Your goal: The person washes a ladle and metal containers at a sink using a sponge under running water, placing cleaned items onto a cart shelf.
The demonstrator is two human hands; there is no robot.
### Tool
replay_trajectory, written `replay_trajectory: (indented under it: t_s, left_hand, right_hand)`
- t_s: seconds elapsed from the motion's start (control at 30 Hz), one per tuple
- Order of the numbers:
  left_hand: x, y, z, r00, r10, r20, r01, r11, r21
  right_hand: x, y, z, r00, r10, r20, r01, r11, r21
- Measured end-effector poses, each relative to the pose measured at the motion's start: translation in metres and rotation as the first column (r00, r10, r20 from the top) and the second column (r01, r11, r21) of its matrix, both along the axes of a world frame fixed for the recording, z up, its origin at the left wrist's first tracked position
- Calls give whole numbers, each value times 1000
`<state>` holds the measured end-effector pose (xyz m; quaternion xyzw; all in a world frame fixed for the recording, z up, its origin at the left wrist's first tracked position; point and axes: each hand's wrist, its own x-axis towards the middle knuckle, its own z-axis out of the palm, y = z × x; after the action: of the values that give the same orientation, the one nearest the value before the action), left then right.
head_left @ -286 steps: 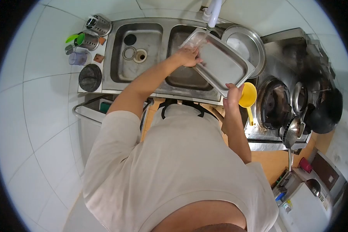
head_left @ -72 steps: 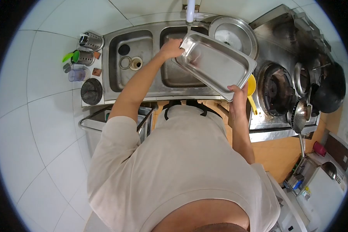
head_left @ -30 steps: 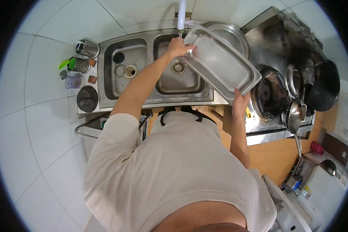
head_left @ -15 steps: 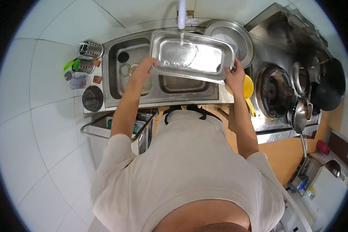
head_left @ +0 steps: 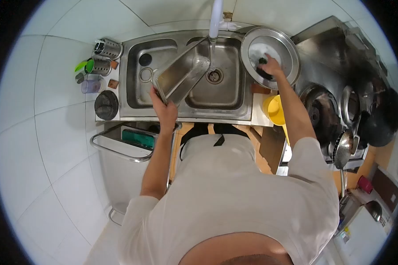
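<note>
1. Your left hand (head_left: 165, 110) is grasping the near end of the metal tray (head_left: 181, 73), thumb and fingers closing around its rim.
2. Your right hand (head_left: 272, 67) is dipping into the round basin (head_left: 292, 42), fingers bending at a dark thing (head_left: 263, 61) beside a whitish patch that is looking like suds; whether they are gripping it, you cannot be told from here.
3. With one hand bearing the tray, you are probably doing best by holding that rim firmly, since wet metal may be turning slippery, and by letting the low side be draining into the sink.
4. The tray is tilting steeply on its side above the double sink (head_left: 247, 115), spanning the divider, its far end pointing toward the tap (head_left: 216, 20).
5. Its inside is shining grey with brownish reflections, looking wet; no large residue is showing.
6. Water is running from the tap just beside the far end.
</note>
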<state>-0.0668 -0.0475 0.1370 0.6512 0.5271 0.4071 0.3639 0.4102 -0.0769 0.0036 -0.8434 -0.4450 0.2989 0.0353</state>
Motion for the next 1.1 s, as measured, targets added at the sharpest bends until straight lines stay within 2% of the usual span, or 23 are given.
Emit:
replay_trajectory:
  t_s: [0.1,0.13,0.17,0.2,0.23,0.33,0.4,0.43,0.47,0.53,0.63,0.67,0.7,0.73,0.77,0.8,0.83,0.87,0.9,0.97,1.1]
  left_hand:
    - [17,-16,-11,995,70,-76,-61,991,116]
    - [21,-19,-12,989,83,-122,-67,989,129]
    - [25,-20,-12,982,90,-169,-66,988,142]
    - [33,-20,-11,962,128,-243,-68,968,241]
    - [37,-20,-13,969,144,-202,-102,973,208]
    - [42,-37,-16,976,194,-95,-188,980,71]
    - [44,-35,-17,972,233,-23,-233,972,5]
    - [39,-38,-20,974,226,8,-226,974,-11]
    - [33,-39,-27,975,218,40,-218,976,-22]
    - [27,-39,-29,970,231,69,-227,972,-67]
    - [22,-44,-29,960,271,65,-259,954,-149]
    - [17,-46,-33,960,270,69,-257,954,-157]
    - [12,-48,-37,961,267,73,-252,954,-165]
    - [8,-48,-39,960,271,63,-256,948,-188]
    - [4,-49,-40,959,278,53,-262,942,-212]
    - [3,-49,-38,957,288,43,-270,933,-236]
    - [3,-49,-36,948,309,75,-281,925,-255]
    - [5,-48,-34,936,334,109,-295,916,-273]
    - [8,-49,-30,921,363,139,-312,904,-293]
    - [15,-46,-19,894,402,198,-315,878,-361]
    - [17,-41,-28,880,430,202,-345,871,-351]
  right_hand:
    - [-8,1,-35,983,165,86,-135,951,-279]
    - [-13,3,-47,962,200,184,-117,916,-384]
    - [-12,6,-57,961,209,183,-136,929,-344]
    - [-8,10,-63,959,213,185,-150,941,-305]
    - [-2,13,-69,957,217,193,-162,951,-265]
    - [36,37,-93,975,219,24,-212,962,-174]
    - [58,45,-105,950,7,-311,-43,993,-109]
    - [59,41,-108,875,-97,-475,51,993,-108]
    - [63,37,-109,722,-269,-638,225,963,-152]
    - [40,26,-39,252,-494,-832,490,807,-330]
    - [31,21,-6,251,-477,-842,469,821,-325]
    - [38,20,-14,524,-366,-769,366,912,-184]
    - [52,18,-25,745,-214,-632,221,973,-70]
    - [59,16,-29,897,-35,-441,44,999,9]
    - [62,13,-33,965,111,-236,-69,981,179]
    - [62,11,-32,974,226,0,-214,925,314]
    - [61,11,-32,922,299,248,-379,833,404]
    - [52,12,-36,872,450,191,-489,805,336]
    - [35,6,-32,782,566,259,-611,778,144]
    - [4,-11,-23,545,784,297,-744,615,-260]
    - [9,6,-39,587,730,350,-688,677,-260]
